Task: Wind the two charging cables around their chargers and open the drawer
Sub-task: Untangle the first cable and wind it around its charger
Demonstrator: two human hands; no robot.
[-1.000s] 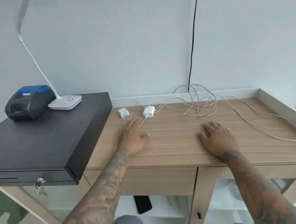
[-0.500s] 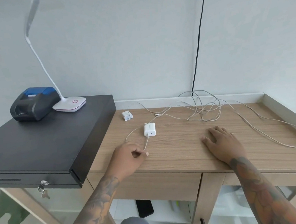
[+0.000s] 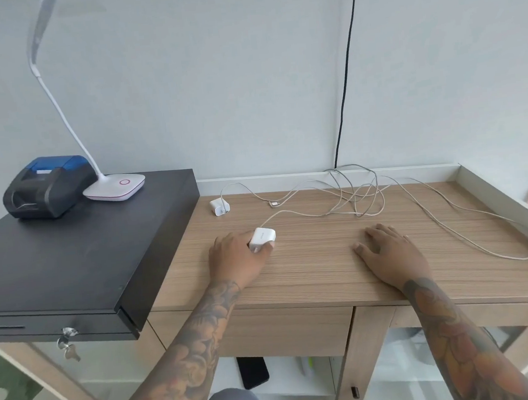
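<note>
Pinching the near charger (image 3: pixel 262 239) is the left hand (image 3: pixel 237 260), fingers curled round it on the desk (image 3: pixel 311 269). Right hand (image 3: pixel 386 249) is laid flat, fingers spread. Second charger (image 3: pixel 219 206) and tangled cables (image 3: pixel 357 199) are seen beyond both hands; drawer (image 3: pixel 269 331) is shut below the left wrist.

You are at a shop counter: a black cash drawer (image 3: pixel 69 267) with a receipt printer (image 3: pixel 47 188) sits at ten o'clock.

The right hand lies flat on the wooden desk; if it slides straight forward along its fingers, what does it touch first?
Probably the tangle of thin white cables, lying beyond the right hand; depth is uncertain.
</note>
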